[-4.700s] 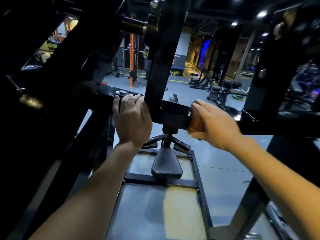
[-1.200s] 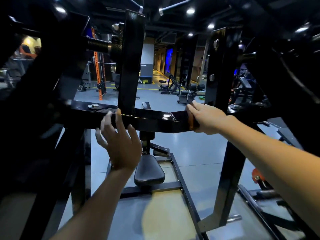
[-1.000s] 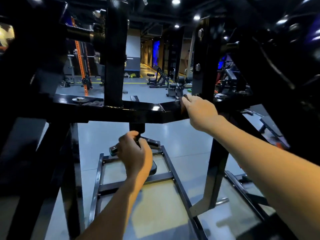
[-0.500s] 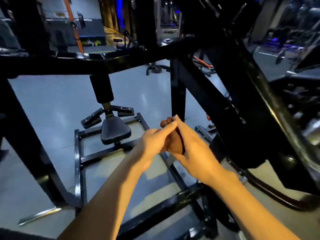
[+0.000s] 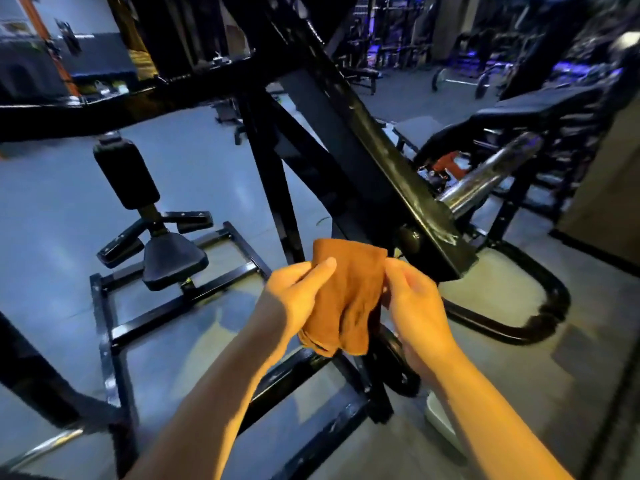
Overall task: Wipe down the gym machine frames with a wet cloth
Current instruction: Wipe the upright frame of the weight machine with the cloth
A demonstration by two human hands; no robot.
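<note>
Both hands had come off the top crossbar (image 5: 104,109) and met low in front of the body, the left hand (image 5: 298,292) and right hand (image 5: 412,296) each pinching an upper edge of the brown cloth (image 5: 346,299) hanging between them. From the head view, the slanted frame beam (image 5: 374,147) lay just beyond and right of the cloth, its long axis running up-left to down-right, its lower end nearer the right hand.

Orange cloth (image 5: 346,299), crumpled, before black frame (image 5: 374,150)

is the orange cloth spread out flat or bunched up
Partly opened, not flat: the cloth hangs in loose folds between the left hand and right hand, which pinch its upper edge.
</note>
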